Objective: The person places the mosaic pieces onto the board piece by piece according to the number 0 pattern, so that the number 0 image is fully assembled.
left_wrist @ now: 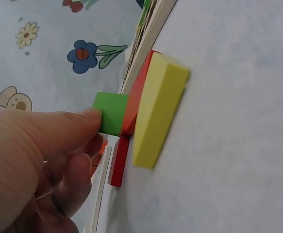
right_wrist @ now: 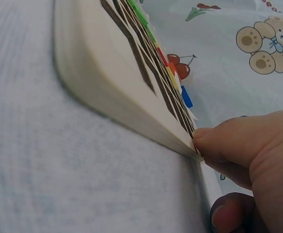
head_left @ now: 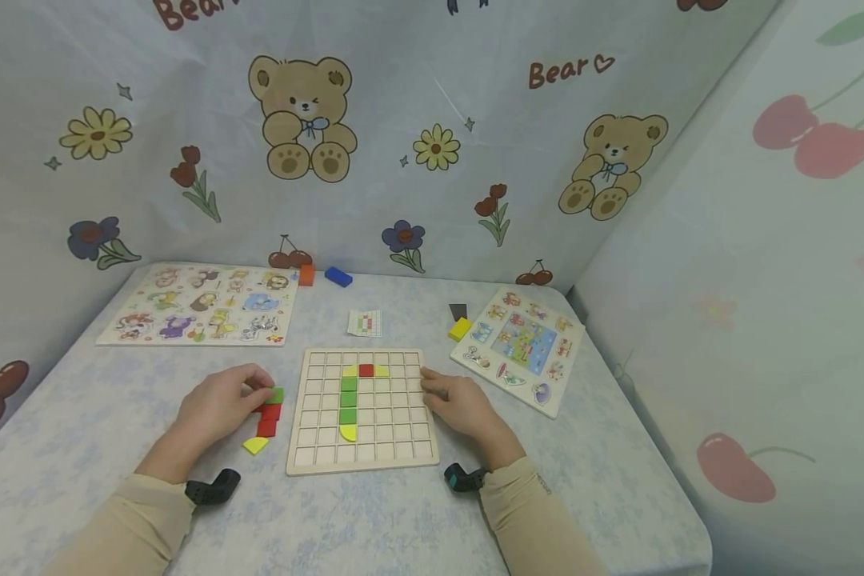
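Note:
My left hand (head_left: 219, 404) pinches a green square tile (left_wrist: 111, 113) between thumb and fingertips, at the far end of a small group of loose tiles. Beside it lie red square tiles (head_left: 267, 428) and a yellow quarter-round tile (head_left: 255, 445). The wooden grid board (head_left: 396, 452) lies flat between my hands. On it, a red tile (head_left: 366, 370) sits between two yellow curved ones, above a column of green tiles (head_left: 349, 398) that ends in a yellow piece (head_left: 348, 433). My right hand (head_left: 464, 404) holds the board's right edge at thumb and fingertip.
A small pattern card (head_left: 365, 323) lies behind the board. Animal puzzle boards stand at the back left (head_left: 202, 304) and right (head_left: 522, 344). Near them are orange (head_left: 306, 275), blue (head_left: 338, 277) and yellow (head_left: 460, 329) blocks and a dark piece (head_left: 458, 311).

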